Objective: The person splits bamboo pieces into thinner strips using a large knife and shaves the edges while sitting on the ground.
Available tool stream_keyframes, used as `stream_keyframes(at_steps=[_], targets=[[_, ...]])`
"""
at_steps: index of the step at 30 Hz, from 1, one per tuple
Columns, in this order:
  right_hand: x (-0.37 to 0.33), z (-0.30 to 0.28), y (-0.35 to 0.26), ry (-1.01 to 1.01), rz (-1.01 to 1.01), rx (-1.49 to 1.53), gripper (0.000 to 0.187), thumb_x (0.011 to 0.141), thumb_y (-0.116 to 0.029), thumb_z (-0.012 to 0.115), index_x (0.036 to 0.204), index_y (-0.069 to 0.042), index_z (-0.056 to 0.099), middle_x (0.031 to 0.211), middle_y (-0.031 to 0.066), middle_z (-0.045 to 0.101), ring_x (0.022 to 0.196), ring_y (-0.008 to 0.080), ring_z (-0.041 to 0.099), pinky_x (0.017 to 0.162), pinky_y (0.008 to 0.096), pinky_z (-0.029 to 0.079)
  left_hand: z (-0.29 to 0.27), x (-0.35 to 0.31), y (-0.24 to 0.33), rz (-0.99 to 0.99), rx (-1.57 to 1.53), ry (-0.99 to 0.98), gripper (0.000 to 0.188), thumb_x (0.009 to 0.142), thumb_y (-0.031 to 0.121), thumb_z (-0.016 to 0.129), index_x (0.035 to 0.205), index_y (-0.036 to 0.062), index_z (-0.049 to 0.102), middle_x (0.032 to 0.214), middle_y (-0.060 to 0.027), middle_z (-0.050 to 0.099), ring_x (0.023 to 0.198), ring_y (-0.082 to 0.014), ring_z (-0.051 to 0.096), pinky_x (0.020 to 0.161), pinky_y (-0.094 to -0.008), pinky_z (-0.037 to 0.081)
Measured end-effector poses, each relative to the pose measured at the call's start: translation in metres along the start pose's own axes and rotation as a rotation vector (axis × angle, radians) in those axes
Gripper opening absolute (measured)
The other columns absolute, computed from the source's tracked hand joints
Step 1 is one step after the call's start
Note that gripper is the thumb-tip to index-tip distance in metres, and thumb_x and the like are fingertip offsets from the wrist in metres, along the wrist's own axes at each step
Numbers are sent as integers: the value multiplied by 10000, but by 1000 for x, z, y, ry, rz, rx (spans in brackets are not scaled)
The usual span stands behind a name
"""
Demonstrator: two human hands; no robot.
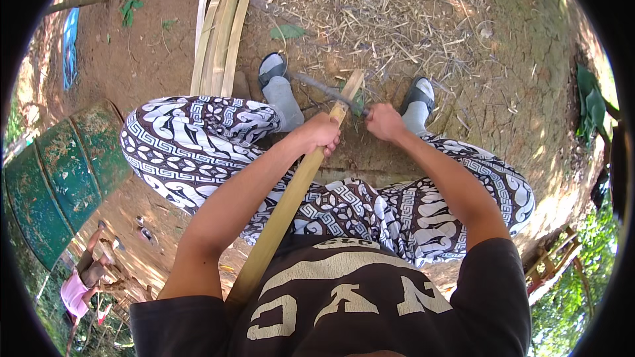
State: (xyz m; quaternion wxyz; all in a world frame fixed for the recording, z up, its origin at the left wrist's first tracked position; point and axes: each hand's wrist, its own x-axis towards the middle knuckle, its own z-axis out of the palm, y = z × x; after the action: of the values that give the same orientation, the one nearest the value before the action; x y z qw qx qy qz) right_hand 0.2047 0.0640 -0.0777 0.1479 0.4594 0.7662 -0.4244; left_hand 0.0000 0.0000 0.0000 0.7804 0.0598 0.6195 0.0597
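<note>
A long bamboo strip slants from beside my left upper arm out past my knees. My left hand is wrapped round it, short of its far end. Across the strip, beyond that hand, lies the dark, long blade of a knife, touching or just above the bamboo. My right hand is closed on the knife's handle, to the right of the strip; the fingers hide most of the handle. The strip's far tip shows pale beyond the blade, between my two feet in grey socks and dark sandals.
Several split bamboo slats lie on the ground at the far left. Curled shavings cover the dirt ahead. A rusty green drum stands at my left. Farther back on that side is another person in a pink top.
</note>
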Motion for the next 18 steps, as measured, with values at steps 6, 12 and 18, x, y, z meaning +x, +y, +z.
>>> stream_keyframes(at_steps=[6,12,18], targets=[[-19,2,7,-103,-16,57,233,771,-190,582,844,7,684,849,294,663,872,434,664,853,497,529,1,-2,-7,-12,-33,-11,325,1059,278,328,956,6,474,674,-15,438,494,-107,381,401,-280,351],[-16,-12,-10,41,49,-10,231,771,-197,589,846,-1,686,855,298,658,891,439,657,842,504,526,-7,-9,5,50,-20,9,327,1062,288,328,973,10,478,669,-11,437,493,-97,389,407,-264,353],[-24,-100,-50,330,-36,74,200,766,-183,592,789,12,636,756,263,641,780,446,644,760,504,522,-3,-69,51,368,-77,-140,366,1071,297,348,1169,-29,480,753,-69,564,585,-156,560,489,-294,477]])
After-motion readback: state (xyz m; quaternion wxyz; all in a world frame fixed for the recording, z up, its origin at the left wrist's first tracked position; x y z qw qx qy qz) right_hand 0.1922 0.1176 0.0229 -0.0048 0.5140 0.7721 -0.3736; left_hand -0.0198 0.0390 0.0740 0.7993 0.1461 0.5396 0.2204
